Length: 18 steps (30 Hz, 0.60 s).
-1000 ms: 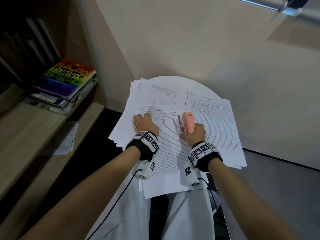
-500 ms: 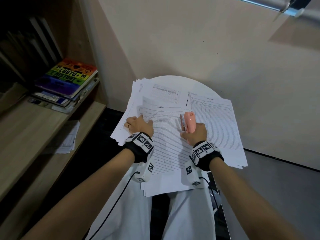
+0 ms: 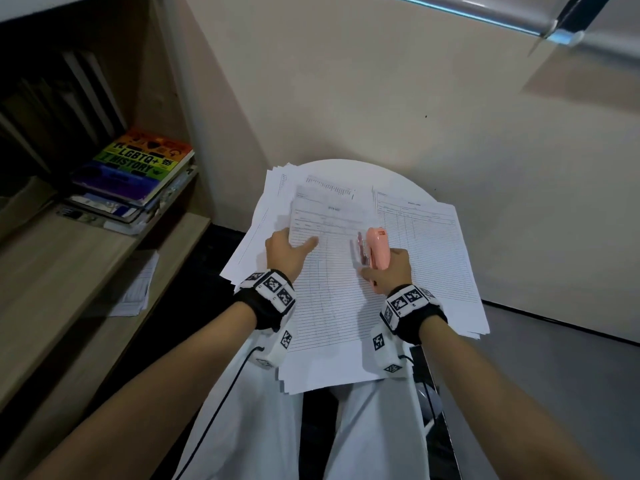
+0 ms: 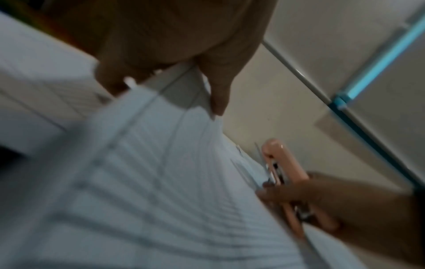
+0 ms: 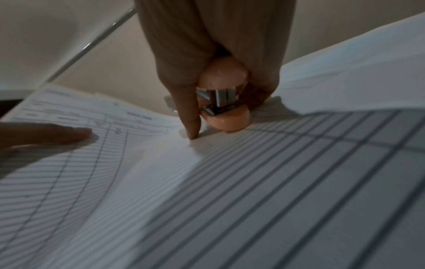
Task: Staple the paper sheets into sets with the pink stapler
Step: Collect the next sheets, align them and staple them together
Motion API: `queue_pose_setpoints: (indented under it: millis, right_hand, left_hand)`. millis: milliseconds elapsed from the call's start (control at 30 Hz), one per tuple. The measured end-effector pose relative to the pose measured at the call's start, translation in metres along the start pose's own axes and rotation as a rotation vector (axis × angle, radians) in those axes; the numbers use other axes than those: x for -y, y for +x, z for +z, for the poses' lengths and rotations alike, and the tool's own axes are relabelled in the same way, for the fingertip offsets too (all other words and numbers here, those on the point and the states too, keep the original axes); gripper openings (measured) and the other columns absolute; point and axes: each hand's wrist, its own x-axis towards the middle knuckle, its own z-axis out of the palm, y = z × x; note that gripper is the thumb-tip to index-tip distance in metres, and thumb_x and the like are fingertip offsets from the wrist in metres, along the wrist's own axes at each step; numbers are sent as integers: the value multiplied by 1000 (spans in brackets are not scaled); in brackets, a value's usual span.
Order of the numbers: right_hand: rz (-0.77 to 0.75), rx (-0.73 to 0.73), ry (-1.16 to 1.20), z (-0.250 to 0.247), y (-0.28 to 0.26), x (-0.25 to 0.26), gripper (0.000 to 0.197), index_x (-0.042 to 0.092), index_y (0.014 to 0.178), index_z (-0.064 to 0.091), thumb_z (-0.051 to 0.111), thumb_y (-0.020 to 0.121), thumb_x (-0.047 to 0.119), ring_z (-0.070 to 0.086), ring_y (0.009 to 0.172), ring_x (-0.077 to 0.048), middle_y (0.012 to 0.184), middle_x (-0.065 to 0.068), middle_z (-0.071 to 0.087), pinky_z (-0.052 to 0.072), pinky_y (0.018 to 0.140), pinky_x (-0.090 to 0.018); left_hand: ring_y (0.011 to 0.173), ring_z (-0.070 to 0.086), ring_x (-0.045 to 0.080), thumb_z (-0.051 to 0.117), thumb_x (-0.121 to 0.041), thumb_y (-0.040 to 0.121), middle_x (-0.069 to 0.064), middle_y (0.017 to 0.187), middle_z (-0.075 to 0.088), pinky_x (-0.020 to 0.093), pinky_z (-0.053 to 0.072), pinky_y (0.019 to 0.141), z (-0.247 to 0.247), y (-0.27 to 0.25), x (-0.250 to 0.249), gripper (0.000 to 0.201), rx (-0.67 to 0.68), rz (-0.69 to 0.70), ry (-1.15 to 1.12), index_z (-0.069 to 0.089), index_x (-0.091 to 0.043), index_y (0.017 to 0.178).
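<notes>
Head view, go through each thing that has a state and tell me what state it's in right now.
pink stapler: gripped in right hand, jaws apart, nothing between them.
top sheet: left edge held by left hand.
paper stacks: loose, spread over the round table.
rainbow book: closed, lying flat.

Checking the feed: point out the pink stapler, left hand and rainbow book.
pink stapler [image 3: 378,247], head view, top cover.
left hand [image 3: 284,252], head view, back of hand.
rainbow book [image 3: 138,164], head view, front cover.

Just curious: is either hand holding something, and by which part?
The right hand grips the pink plastic stapler by its rear end. The left hand holds the left edge of the top printed paper sheet.
</notes>
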Motion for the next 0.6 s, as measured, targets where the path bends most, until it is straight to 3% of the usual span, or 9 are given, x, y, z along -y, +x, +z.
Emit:
queue_pose_setpoints:
  millis: [67, 133, 167, 233, 267, 333, 433, 533, 600]
  right_hand:
    - [-7, 1, 140, -14, 0, 1, 78, -1, 106, 56, 87, 43, 34, 67, 88, -30, 104, -16, 65, 60, 74, -38]
    - [-45, 61, 279, -32, -12, 17, 47, 2, 98, 58, 86, 64, 16, 66, 78, -23, 87, -10, 65, 57, 62, -26]
    - [-58, 108, 347, -42, -18, 26, 32, 3, 93, 58, 81, 71, 8, 64, 75, -21, 83, -8, 64, 55, 62, -24]
    - [-127, 160, 488, -57, -31, 46, 26, 1, 90, 60, 77, 71, 4, 62, 75, -21, 80, -8, 62, 53, 72, -32]
    - [-170, 133, 518, -62, -36, 57, 25, 2, 88, 60, 78, 70, 5, 62, 73, -21, 78, -7, 62, 52, 72, -33]
    - [-270, -59, 487, -62, -45, 78, 21, 9, 78, 61, 81, 71, 9, 62, 68, -16, 73, -2, 63, 54, 64, -29]
    - [-438, -315, 586, -60, -65, 106, 28, 10, 91, 64, 83, 70, 9, 64, 71, -7, 80, 3, 66, 58, 72, -29]
    - [-589, -244, 619, -68, -78, 118, 42, -6, 106, 60, 81, 69, -1, 65, 83, -3, 93, -7, 65, 55, 75, -20]
    - [-635, -130, 572, -81, -79, 118, 31, -4, 94, 61, 79, 69, -6, 64, 82, -1, 90, -7, 64, 52, 72, -16]
  left_hand:
    - [95, 68, 17, 72, -13, 82, 6, 104, 71, 31, 54, 83, -12, -2, -14, 27, 33, 55, -98, 68, -5, 107]
    - [87, 70, 10, 73, -8, 79, -3, 94, 73, 30, 55, 79, -26, 1, -30, 23, 107, 93, -175, 69, -10, 102]
    - [85, 71, 8, 74, -5, 78, -7, 90, 73, 31, 57, 79, -31, 3, -38, 23, 140, 118, -197, 69, -13, 99]
    - [91, 71, 9, 78, -4, 73, -6, 96, 72, 33, 59, 81, -35, 7, -55, 36, 141, 191, -223, 63, -13, 105]
    - [96, 69, 11, 80, -6, 71, -2, 104, 70, 34, 59, 82, -34, 7, -65, 48, 107, 239, -233, 56, -11, 112]
    - [101, 66, 9, 84, -13, 67, 1, 111, 64, 34, 58, 83, -31, 5, -86, 65, 2, 346, -253, 40, -11, 115]
    - [94, 65, -5, 82, -9, 69, -10, 102, 61, 21, 55, 80, -23, -1, -116, 69, -45, 483, -327, 31, -15, 115]
    - [99, 67, 4, 87, -14, 61, -2, 107, 66, 28, 58, 82, -26, 1, -137, 74, 75, 510, -350, 43, -3, 120]
    - [104, 67, 15, 89, -14, 57, 7, 111, 68, 41, 56, 88, -34, 9, -138, 70, 186, 484, -309, 56, -4, 118]
